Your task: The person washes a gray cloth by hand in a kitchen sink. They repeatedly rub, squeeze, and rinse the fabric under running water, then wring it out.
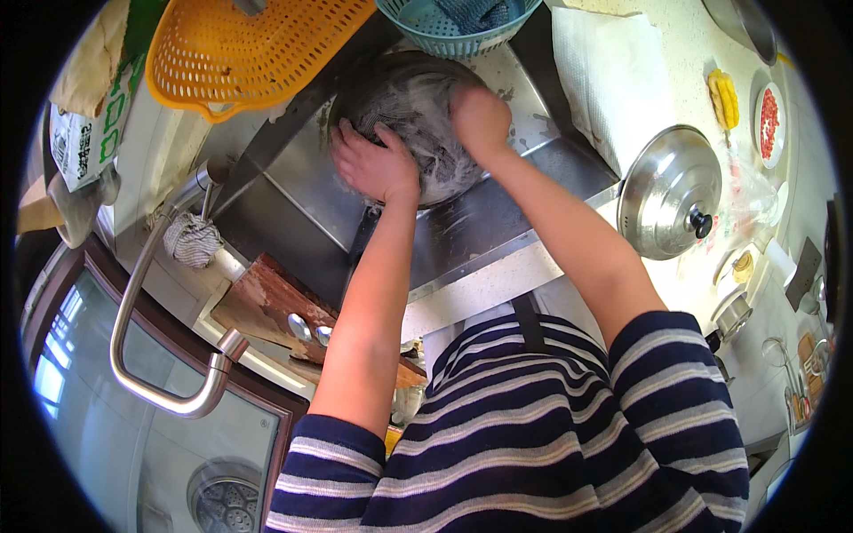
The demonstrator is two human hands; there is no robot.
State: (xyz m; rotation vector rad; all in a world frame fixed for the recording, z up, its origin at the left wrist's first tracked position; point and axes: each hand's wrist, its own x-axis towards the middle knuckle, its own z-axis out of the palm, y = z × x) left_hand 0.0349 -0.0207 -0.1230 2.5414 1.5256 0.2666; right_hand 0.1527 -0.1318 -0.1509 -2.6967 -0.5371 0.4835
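Observation:
A dark wok (426, 170) with white foamy suds inside sits in the stainless steel sink (293, 166); its handle (360, 236) points towards me. My left hand (376, 160) is on the wok's near-left rim, thumb inside and fingers over the edge. Curled and blurred by motion, my right hand (481, 123) is at the right inner side of the wok. Whatever may be in its fingers is hidden.
Above the sink are an orange plastic basket (266, 53) and a blue basket (460, 43) holding a dark cloth. A curved faucet (126, 306) rises at left, near a wooden board (273, 310). Paper towels (606, 73) and a steel lid (666, 193) lie right.

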